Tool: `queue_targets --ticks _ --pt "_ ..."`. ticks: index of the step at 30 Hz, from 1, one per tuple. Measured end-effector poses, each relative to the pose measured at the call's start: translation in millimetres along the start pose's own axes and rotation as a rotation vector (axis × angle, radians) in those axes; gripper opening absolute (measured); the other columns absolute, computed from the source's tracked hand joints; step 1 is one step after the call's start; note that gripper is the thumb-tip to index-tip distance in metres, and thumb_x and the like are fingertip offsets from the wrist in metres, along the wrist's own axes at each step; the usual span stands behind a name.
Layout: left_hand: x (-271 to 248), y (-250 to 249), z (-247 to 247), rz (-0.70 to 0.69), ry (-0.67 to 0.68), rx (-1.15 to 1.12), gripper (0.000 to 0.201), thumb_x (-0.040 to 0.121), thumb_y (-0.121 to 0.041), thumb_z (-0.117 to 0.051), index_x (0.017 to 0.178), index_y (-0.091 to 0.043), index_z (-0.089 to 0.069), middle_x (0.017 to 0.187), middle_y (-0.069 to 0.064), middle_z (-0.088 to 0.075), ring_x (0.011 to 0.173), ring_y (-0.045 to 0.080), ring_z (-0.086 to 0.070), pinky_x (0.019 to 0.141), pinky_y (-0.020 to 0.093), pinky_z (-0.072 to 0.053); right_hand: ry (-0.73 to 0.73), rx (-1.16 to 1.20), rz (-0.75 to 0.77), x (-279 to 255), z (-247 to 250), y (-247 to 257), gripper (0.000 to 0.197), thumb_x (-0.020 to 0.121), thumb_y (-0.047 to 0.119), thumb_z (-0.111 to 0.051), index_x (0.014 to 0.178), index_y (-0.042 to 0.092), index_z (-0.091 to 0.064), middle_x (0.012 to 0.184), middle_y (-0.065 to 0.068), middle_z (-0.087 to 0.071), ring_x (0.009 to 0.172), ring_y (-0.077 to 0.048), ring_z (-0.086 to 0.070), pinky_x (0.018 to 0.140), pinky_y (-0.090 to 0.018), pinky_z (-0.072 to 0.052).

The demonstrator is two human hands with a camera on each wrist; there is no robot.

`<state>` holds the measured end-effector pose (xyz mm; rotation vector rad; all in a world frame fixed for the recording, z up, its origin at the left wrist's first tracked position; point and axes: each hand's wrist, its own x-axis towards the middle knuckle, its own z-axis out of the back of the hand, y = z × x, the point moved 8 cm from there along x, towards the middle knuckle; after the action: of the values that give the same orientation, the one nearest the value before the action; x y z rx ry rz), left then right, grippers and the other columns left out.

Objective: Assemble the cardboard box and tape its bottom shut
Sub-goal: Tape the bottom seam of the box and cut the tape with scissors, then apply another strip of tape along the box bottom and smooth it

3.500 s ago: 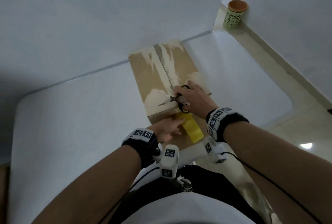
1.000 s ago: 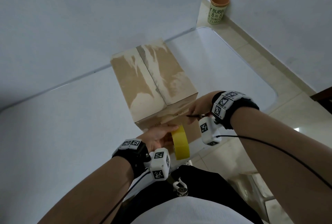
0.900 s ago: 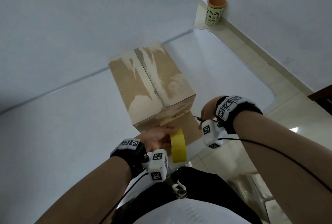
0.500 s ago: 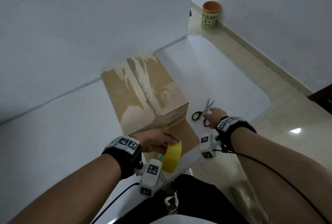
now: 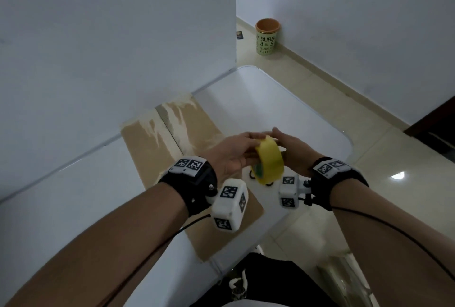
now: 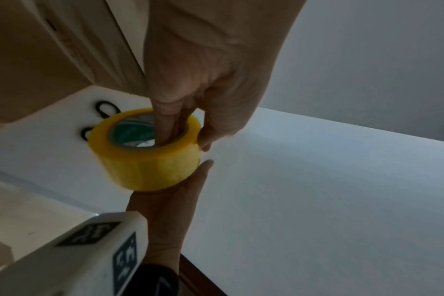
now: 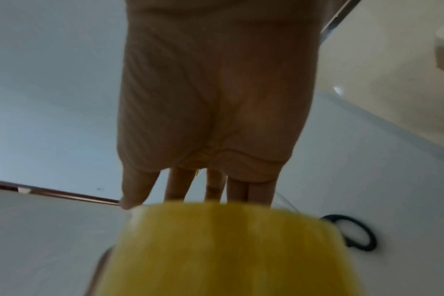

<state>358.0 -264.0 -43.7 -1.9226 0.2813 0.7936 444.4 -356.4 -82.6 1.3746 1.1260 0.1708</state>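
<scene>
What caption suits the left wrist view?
Left hand grips yellow tape roll, fingers in its core; right hand touches it.

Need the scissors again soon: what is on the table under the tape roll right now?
Under the raised yellow tape roll, the black scissors lie on the white table beside the cardboard box. Only their two handle loops show; the roll covers the blades.

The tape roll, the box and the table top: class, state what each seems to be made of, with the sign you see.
Tape roll: probably glossy translucent yellow plastic film, wound on a printed green core.
Box: brown cardboard, matte, its surface torn pale in streaks.
Table top: smooth white, slight sheen; plastic or laminate, cannot tell.
</scene>
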Motion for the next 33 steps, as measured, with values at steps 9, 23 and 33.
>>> queue_targets --ticks 9,23,33 --pt "33 -16 -6 0.041 -0.001 0.235 0.036 0.094 0.002 -0.048 0.124 -0.015 -0.06 0.098 0.01 -0.067 0.081 0.018 -0.067 0.085 0.034 -0.057 -0.255 -0.295 0.16 10 29 34 0.023 0.088 0.008 -0.064 0.111 0.006 -0.067 0.102 -0.006 -0.064 0.094 -0.021 -0.061 0.082 -0.034 -0.054" --pt "43 -53 64 -0.089 -0.211 0.246 0.028 0.099 -0.004 -0.046 0.122 -0.008 -0.061 0.125 0.015 -0.06 0.099 0.025 -0.066 0.088 0.033 -0.056 -0.414 -1.327 -0.093 56 80 -4 0.041 0.094 -0.001 -0.043 0.127 0.015 -0.06 0.144 -0.012 -0.031 0.126 -0.029 -0.047 0.104 -0.034 -0.038" --pt "-20 -63 128 -0.416 -0.41 0.561 0.031 0.098 -0.004 -0.042 0.098 -0.017 -0.07 0.102 0.002 -0.071 0.093 0.015 -0.068 0.091 0.032 -0.055 -0.205 -0.281 0.011 48 -2 20 0.037 0.085 -0.013 -0.035 0.074 0.004 -0.066 0.082 -0.011 -0.066 0.083 -0.023 -0.063 0.069 -0.024 -0.052"
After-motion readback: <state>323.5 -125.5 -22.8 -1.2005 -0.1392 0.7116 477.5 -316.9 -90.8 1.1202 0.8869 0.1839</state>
